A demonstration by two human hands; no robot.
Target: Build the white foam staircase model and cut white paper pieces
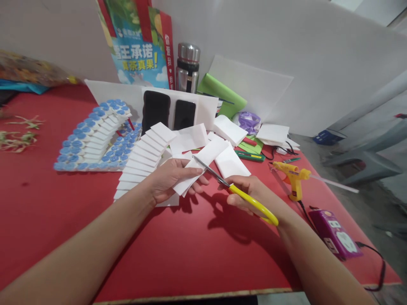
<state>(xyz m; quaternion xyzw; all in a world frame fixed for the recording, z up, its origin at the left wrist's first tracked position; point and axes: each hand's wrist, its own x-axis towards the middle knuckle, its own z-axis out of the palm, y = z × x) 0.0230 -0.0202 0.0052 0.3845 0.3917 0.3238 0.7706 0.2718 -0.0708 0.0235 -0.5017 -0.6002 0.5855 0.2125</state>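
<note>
Over the middle of the red table, my left hand is closed on a folded strip of white paper, thumb on top and fingers beneath. My right hand grips a pair of scissors with yellow handles. Their metal blades reach left across the paper, near my left thumb. Whether the blades are cutting into it I cannot tell. Beside my left wrist a white stepped paper staircase curves upward. Behind it stands a model with white steps and rows of blue-and-white round pieces.
Two dark phones lean on a white board. White paper sheets and a green box cutter lie behind my hands. To the right are a yellow glue gun and a purple power box with cords. A steel flask stands behind.
</note>
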